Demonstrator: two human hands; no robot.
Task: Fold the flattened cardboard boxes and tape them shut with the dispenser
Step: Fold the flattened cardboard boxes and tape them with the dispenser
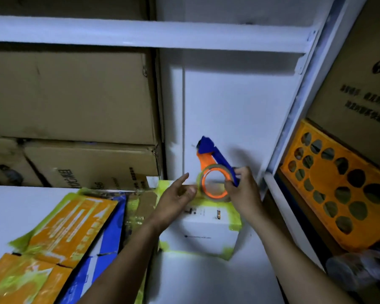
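Observation:
A folded white box with yellow-green edges [203,233] stands on the white shelf surface in the middle. Above its top, my right hand [242,189] grips the blue and orange tape dispenser [213,165] by its blue handle, and the roll of clear tape sits in its orange ring. My left hand [177,196] hovers just left of the roll with the forefinger stretched out and the thumb near the tape's edge. A pile of flattened orange, blue and yellow-green boxes [64,242] lies at the lower left.
Brown cartons [75,99] fill the shelf at the back left. A white shelf beam [140,34] runs overhead and a white upright [294,119] stands right. An orange perforated crate [338,185] and another brown carton [360,84] sit beyond it.

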